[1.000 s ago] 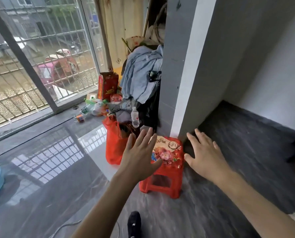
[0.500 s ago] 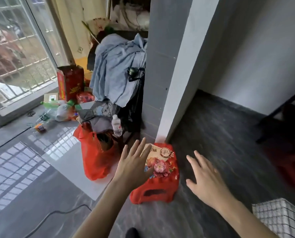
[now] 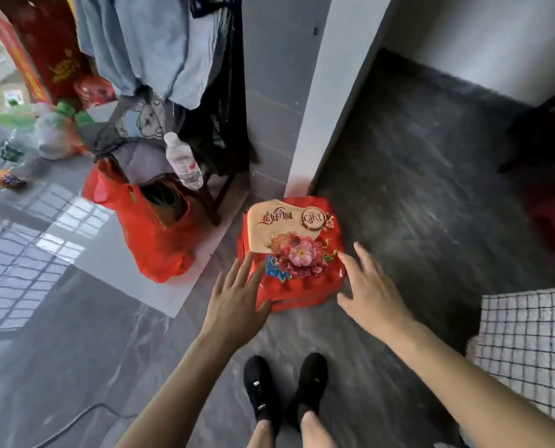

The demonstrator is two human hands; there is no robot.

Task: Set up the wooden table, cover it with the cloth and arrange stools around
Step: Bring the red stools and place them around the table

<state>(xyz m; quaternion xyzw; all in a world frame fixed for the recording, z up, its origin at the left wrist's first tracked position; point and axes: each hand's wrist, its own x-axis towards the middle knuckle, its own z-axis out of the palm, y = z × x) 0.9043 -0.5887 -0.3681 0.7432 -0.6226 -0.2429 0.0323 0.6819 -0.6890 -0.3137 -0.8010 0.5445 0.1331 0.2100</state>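
Note:
A red plastic stool (image 3: 293, 250) with a flower picture on its seat stands on the dark floor at the foot of a grey pillar (image 3: 305, 92). My left hand (image 3: 237, 295) reaches its near left corner, fingers spread, the fingertips at the stool's edge. On the other side, my right hand (image 3: 366, 286) is at the near right corner with its fingers straight. Neither hand grips the stool. A black-and-white checked cloth (image 3: 524, 344) hangs over something at the right edge. Another red stool (image 3: 554, 218), blurred, sits at the far right.
A red plastic bag (image 3: 153, 240) and a water bottle (image 3: 184, 161) lie left of the stool, with hanging clothes (image 3: 153, 46) and a red box (image 3: 37, 59) behind. My black shoes (image 3: 285, 386) stand just before the stool. A cable (image 3: 85, 412) runs across the floor at the lower left.
I have stepped closer and looked down. Both hands have come lower and nearer to the stool, now at its two near corners. The checked cloth shows more at the right.

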